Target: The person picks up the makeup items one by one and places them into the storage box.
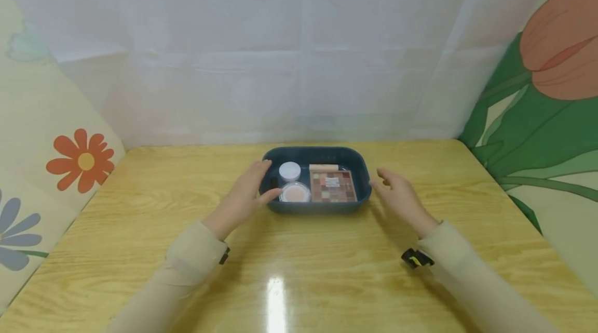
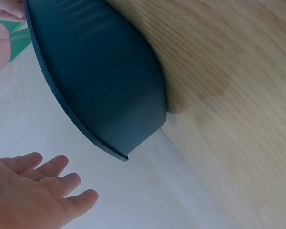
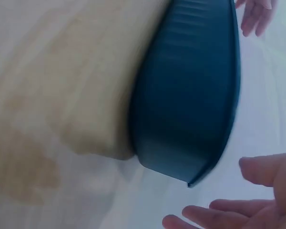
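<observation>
A dark blue plastic bin [image 1: 317,209] rests on the wooden table. Inside it lie a round white-lidded jar [image 1: 289,171], a round compact with a clear rim [image 1: 295,192], an eyeshadow palette [image 1: 333,187] and a slim pink tube [image 1: 323,167]. A small black item [image 1: 273,182] shows at the bin's left end. My left hand [image 1: 243,195] is at that end, fingers spread, thumb over the near left corner. Off the right end, my right hand [image 1: 401,200] has its fingers loosely extended. Both wrist views show the bin's outer wall [image 2: 109,81] beside spread, bare fingers.
The yellowish wood table [image 1: 308,260] reaches back to a white sheet [image 1: 280,63] hanging just behind the bin. Flower-printed panels [image 1: 28,115] flank the table on both sides. A dark wrist strap [image 1: 417,258] shows at the right sleeve.
</observation>
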A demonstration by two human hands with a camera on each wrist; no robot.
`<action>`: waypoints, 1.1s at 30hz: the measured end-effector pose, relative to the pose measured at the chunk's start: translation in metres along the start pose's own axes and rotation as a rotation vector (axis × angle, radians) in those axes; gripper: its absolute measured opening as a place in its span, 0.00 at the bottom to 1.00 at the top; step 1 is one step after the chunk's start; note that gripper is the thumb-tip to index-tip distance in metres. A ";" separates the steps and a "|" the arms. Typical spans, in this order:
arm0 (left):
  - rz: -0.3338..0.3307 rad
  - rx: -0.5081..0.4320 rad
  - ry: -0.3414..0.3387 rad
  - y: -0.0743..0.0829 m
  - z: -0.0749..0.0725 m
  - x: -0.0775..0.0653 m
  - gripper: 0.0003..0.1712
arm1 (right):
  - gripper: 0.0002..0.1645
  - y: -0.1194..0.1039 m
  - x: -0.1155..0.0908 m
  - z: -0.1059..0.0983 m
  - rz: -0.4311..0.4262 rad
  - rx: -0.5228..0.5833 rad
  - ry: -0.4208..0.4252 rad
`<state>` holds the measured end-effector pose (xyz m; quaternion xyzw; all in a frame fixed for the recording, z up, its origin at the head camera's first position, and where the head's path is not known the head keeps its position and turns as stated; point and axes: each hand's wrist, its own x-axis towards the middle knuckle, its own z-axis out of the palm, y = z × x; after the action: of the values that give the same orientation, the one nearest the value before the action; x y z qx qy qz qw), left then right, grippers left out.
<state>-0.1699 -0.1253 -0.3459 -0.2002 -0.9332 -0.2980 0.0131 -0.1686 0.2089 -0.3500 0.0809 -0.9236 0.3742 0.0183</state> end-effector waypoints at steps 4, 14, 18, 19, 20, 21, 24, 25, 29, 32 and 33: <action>-0.006 -0.014 -0.003 0.001 0.002 -0.002 0.43 | 0.29 0.004 -0.001 0.006 -0.007 0.008 -0.028; -0.004 -0.064 0.017 -0.006 0.007 -0.008 0.43 | 0.24 0.013 0.001 0.018 -0.033 0.048 0.088; -0.019 -0.064 0.005 -0.007 0.008 -0.010 0.44 | 0.24 0.016 0.003 0.019 -0.038 0.034 0.107; -0.021 -0.064 0.002 -0.007 0.009 -0.010 0.44 | 0.24 0.017 0.003 0.018 -0.037 0.034 0.105; -0.024 -0.066 -0.001 -0.007 0.009 -0.010 0.44 | 0.25 0.017 0.003 0.018 -0.035 0.039 0.101; -0.023 -0.068 -0.003 -0.007 0.009 -0.011 0.44 | 0.25 0.017 0.003 0.017 -0.032 0.044 0.097; -0.018 -0.069 -0.005 -0.007 0.009 -0.010 0.45 | 0.28 0.016 0.002 0.015 -0.014 0.077 0.071; -0.013 -0.069 -0.005 -0.006 0.008 -0.010 0.45 | 0.29 0.015 0.001 0.013 -0.013 0.084 0.062; -0.001 -0.043 -0.004 -0.004 0.006 -0.010 0.45 | 0.37 0.010 -0.001 0.009 -0.035 0.062 0.010; -0.004 -0.021 -0.013 0.000 0.004 -0.010 0.47 | 0.41 0.003 -0.002 0.007 -0.076 0.021 -0.031; -0.006 -0.015 -0.018 0.001 0.004 -0.009 0.48 | 0.42 0.001 -0.002 0.006 -0.090 0.006 -0.044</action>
<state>-0.1605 -0.1259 -0.3498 -0.2004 -0.9316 -0.3031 0.0024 -0.1664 0.2060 -0.3548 0.1304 -0.9181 0.3740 0.0146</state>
